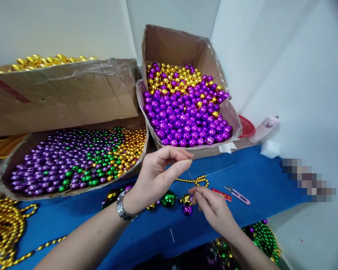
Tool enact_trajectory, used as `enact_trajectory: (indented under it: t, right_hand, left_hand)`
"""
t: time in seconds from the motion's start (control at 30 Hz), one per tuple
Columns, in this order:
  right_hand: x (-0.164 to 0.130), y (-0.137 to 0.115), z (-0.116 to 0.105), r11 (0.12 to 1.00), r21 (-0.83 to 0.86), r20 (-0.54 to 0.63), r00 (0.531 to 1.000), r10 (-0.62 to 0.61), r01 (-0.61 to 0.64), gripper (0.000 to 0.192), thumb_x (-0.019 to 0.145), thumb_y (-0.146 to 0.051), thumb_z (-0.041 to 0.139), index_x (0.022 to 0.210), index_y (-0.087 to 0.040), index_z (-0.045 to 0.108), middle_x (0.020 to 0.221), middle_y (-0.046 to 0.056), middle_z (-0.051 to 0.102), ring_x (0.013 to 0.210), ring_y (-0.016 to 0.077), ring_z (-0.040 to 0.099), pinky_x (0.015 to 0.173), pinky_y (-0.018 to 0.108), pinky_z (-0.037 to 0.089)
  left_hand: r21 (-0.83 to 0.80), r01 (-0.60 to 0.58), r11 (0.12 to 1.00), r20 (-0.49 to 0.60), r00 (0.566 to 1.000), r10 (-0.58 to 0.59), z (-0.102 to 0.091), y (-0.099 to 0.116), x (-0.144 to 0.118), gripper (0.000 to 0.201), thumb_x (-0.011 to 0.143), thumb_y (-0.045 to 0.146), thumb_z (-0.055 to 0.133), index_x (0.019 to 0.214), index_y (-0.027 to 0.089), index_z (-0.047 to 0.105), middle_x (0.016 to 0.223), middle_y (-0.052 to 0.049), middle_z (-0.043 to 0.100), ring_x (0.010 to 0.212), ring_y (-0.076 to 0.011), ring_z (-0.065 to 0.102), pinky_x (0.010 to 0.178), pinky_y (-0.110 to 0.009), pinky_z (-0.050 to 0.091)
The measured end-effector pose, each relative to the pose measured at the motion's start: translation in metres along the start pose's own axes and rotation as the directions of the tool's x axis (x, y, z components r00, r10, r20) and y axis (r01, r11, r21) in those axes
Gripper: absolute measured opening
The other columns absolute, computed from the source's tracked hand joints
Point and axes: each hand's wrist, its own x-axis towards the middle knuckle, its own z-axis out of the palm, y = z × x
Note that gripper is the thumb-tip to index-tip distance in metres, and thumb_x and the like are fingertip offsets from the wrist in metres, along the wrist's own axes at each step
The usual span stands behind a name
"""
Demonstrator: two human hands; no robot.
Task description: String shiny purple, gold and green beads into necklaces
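Note:
My left hand pinches a thin needle between thumb and forefinger above the blue table. A silver watch sits on that wrist. Just below and to the right, my right hand grips the end of a bead strand with large green, gold and purple balls. A short run of small gold beads lies between both hands. A fine thread runs from the needle toward the right.
A box of purple and gold balls stands behind the hands. A tray of purple, green and gold beads lies at left, with a cardboard box above it. Pink snips, gold strands and green strands lie around.

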Motion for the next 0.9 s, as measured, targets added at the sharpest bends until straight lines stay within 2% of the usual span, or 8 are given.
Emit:
enact_trajectory:
  t: [0.13, 0.2, 0.27, 0.33, 0.53, 0.7, 0.8, 0.9]
  right_hand:
    - [-0.004, -0.005, -0.011, 0.985, 0.140, -0.058, 0.992, 0.112, -0.103, 0.023, 0.096, -0.031, 0.042, 0.102, -0.022, 0.062, 0.072, 0.000, 0.064, 0.065, 0.0117, 0.061, 0.061, 0.022, 0.048]
    - [-0.004, -0.013, -0.019, 0.969, 0.212, -0.061, 0.987, 0.146, -0.130, 0.022, 0.096, -0.032, 0.044, 0.104, -0.023, 0.063, 0.080, 0.001, 0.067, 0.072, 0.0121, 0.063, 0.065, 0.022, 0.050]
    - [-0.003, -0.020, -0.026, 0.953, 0.279, -0.063, 0.988, 0.143, -0.120, 0.021, 0.095, -0.031, 0.047, 0.105, -0.024, 0.064, 0.082, 0.001, 0.067, 0.074, 0.0116, 0.063, 0.065, 0.021, 0.050]
    - [-0.002, -0.027, -0.030, 0.933, 0.354, -0.092, 0.990, 0.103, -0.064, 0.020, 0.094, -0.029, 0.050, 0.109, -0.026, 0.063, 0.079, 0.000, 0.065, 0.071, 0.0108, 0.061, 0.064, 0.021, 0.050]
    - [-0.001, -0.039, -0.041, 0.806, 0.590, -0.243, 0.963, 0.120, 0.048, 0.031, 0.092, -0.025, 0.053, 0.123, -0.023, 0.055, 0.071, 0.000, 0.059, 0.066, 0.0110, 0.055, 0.059, 0.022, 0.048]
    - [0.000, -0.019, -0.074, 0.752, 0.644, -0.459, 0.859, 0.228, 0.145, 0.021, 0.088, -0.022, 0.059, 0.109, -0.018, 0.063, 0.063, -0.001, 0.054, 0.061, 0.0092, 0.050, 0.053, 0.019, 0.045]
    - [0.001, 0.007, -0.093, 0.749, 0.642, -0.559, 0.769, 0.310, 0.164, 0.021, 0.085, -0.023, 0.064, 0.105, -0.017, 0.064, 0.061, -0.002, 0.052, 0.059, 0.0072, 0.047, 0.051, 0.015, 0.043]
    - [0.000, 0.035, -0.104, 0.734, 0.668, -0.573, 0.716, 0.399, 0.125, 0.026, 0.079, -0.027, 0.070, 0.104, -0.019, 0.064, 0.063, -0.004, 0.052, 0.057, 0.0058, 0.047, 0.050, 0.014, 0.042]
  left_hand:
    - [-0.226, 0.051, 0.973, -0.060, 0.996, -0.067, 0.004, -0.024, -0.012, 0.017, 0.092, 0.026, 0.048, 0.103, 0.017, 0.056, 0.109, -0.008, 0.062, 0.094, -0.0181, 0.062, 0.080, -0.033, 0.053]
    - [-0.204, 0.124, 0.971, 0.049, 0.992, -0.117, 0.010, -0.046, -0.026, 0.026, 0.093, 0.030, 0.043, 0.116, 0.019, 0.050, 0.117, -0.010, 0.058, 0.101, -0.0201, 0.059, 0.086, -0.037, 0.050]
    - [-0.034, 0.171, 0.985, 0.241, 0.958, -0.158, 0.018, -0.069, -0.043, 0.034, 0.089, 0.033, 0.050, 0.121, 0.020, 0.049, 0.119, -0.010, 0.058, 0.106, -0.0215, 0.057, 0.091, -0.038, 0.047]
    - [0.185, 0.128, 0.974, 0.388, 0.901, -0.192, 0.027, -0.088, -0.057, 0.046, 0.082, 0.038, 0.060, 0.122, 0.020, 0.048, 0.118, -0.010, 0.058, 0.108, -0.0237, 0.055, 0.092, -0.039, 0.045]
    - [0.657, -0.126, 0.744, 0.472, 0.837, -0.275, 0.048, -0.117, -0.079, 0.044, 0.082, 0.041, 0.059, 0.119, 0.021, 0.049, 0.110, -0.009, 0.059, 0.102, -0.0247, 0.054, 0.089, -0.039, 0.042]
    - [0.810, -0.289, 0.510, 0.500, 0.794, -0.344, 0.042, -0.126, -0.090, 0.021, 0.083, 0.033, 0.057, 0.097, 0.018, 0.055, 0.092, -0.007, 0.060, 0.087, -0.0227, 0.057, 0.086, -0.040, 0.040]
    - [0.849, -0.322, 0.418, 0.476, 0.810, -0.343, 0.028, -0.131, -0.099, 0.028, 0.081, 0.034, 0.060, 0.103, 0.018, 0.053, 0.092, -0.006, 0.060, 0.085, -0.0237, 0.056, 0.086, -0.043, 0.039]
    - [0.867, -0.317, 0.384, 0.447, 0.834, -0.323, 0.007, -0.136, -0.109, 0.031, 0.085, 0.030, 0.055, 0.114, 0.020, 0.050, 0.093, -0.006, 0.060, 0.085, -0.0226, 0.057, 0.084, -0.040, 0.040]
